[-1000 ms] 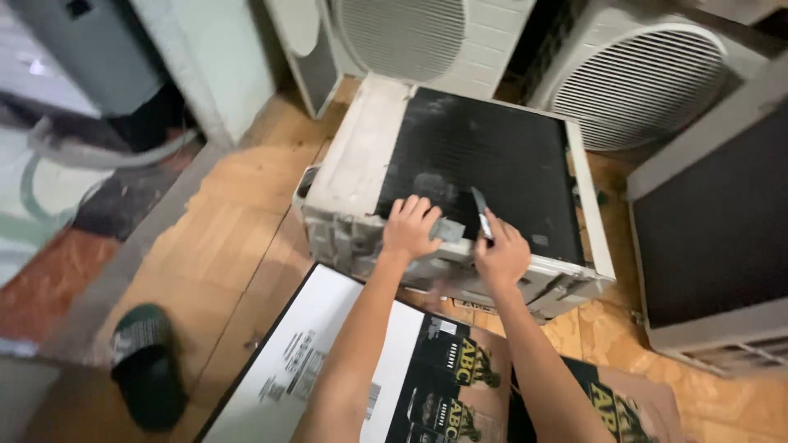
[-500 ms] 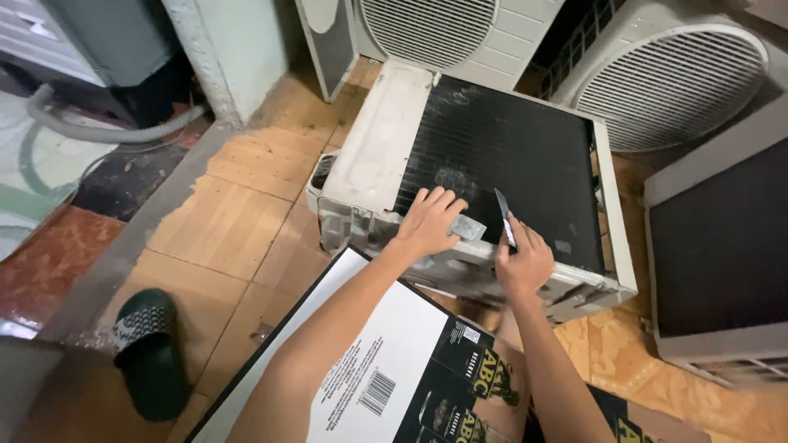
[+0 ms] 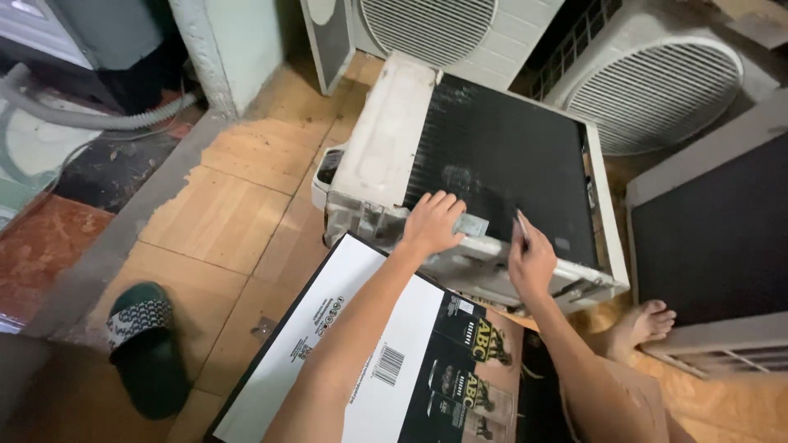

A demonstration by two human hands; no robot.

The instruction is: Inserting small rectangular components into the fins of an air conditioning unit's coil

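On tiled floor, grimy white air-conditioner unit, black dusty fins, left hand touching

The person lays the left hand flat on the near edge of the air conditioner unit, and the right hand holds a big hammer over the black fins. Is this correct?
Not quite. The head view shows the right hand holding a thin, pen-like tool, not a hammer. The rest stands: the left hand lies flat on the near edge of the air conditioner unit, beside the black fins.
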